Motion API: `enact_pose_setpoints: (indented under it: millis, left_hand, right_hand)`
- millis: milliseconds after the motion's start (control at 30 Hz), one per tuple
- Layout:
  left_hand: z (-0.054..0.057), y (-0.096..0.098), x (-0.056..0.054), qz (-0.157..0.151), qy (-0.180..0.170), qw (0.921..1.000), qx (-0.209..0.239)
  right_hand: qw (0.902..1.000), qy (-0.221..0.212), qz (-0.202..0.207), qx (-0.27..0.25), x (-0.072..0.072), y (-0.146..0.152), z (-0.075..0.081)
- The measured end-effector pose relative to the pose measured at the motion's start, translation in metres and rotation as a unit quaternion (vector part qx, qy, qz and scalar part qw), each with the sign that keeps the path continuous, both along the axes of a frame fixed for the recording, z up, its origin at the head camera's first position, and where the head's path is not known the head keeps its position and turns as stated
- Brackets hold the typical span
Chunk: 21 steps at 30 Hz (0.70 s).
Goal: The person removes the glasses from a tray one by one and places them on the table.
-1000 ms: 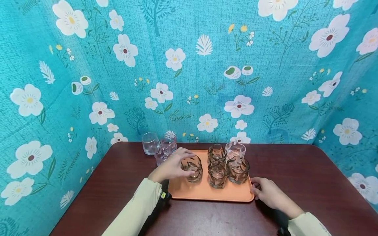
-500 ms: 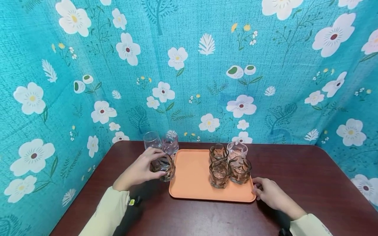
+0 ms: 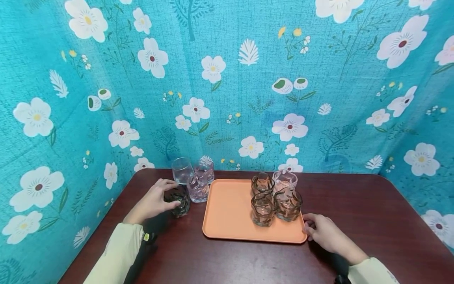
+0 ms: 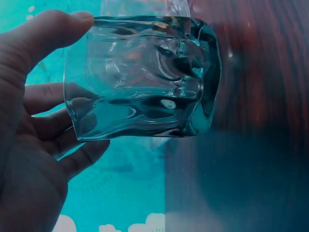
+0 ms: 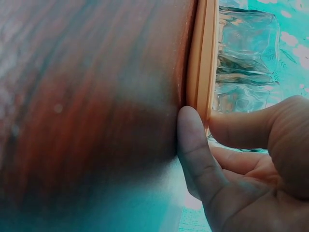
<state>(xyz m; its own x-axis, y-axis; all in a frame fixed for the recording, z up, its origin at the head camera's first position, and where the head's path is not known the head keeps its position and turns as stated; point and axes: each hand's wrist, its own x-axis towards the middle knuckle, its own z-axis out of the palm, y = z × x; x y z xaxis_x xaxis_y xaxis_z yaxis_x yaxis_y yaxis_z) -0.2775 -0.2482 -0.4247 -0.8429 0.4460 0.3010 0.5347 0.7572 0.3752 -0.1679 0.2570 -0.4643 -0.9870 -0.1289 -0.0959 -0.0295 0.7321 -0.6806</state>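
My left hand (image 3: 153, 200) grips a smoky drinking glass (image 3: 179, 202) by its rim, left of the orange tray. In the left wrist view the thumb and fingers hold that glass (image 4: 145, 82) upright, its base at or just above the table; I cannot tell which. My right hand (image 3: 322, 232) pinches the edge of the tray (image 3: 230, 227) near its front right corner. In the right wrist view the tray's rim (image 5: 200, 63) lies between thumb and finger. Three brown glasses, one of them a front glass (image 3: 263, 211), stand on the tray's right half with a clear pinkish glass (image 3: 285, 182).
Left of the tray stand a clear glass (image 3: 182, 170) and pale purple glasses (image 3: 198, 189), close beside the held glass. The dark red-brown table (image 3: 354, 209) reaches back to a turquoise flowered cloth (image 3: 227, 98).
My left hand has carried the smoky glass off the tray's left half, leftward onto or just over the table. My right hand has stayed at the tray's corner.
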Motion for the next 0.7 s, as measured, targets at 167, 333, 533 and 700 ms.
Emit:
enact_pose_setpoints:
  millis: [167, 333, 533, 700]
  left_hand:
    - [-0.003, -0.006, -0.011, 0.015, -0.005, 0.9998, 0.010]
    - [-0.004, -0.005, -0.025, 0.028, -0.004, 0.9996, 0.008]
    - [-0.007, -0.002, -0.038, 0.043, -0.017, 0.9989, 0.007]
    - [-0.009, -0.002, -0.043, 0.056, -0.021, 0.9981, 0.015]
  right_hand:
    - [1.0000, -0.004, -0.003, 0.003, -0.001, -0.001, -0.001]
    - [1.0000, -0.001, -0.001, 0.007, -0.002, -0.001, -0.003]
    - [0.9999, -0.004, -0.003, 0.014, -0.002, -0.001, -0.002]
    - [0.9998, -0.007, -0.005, 0.016, -0.002, 0.000, -0.001]
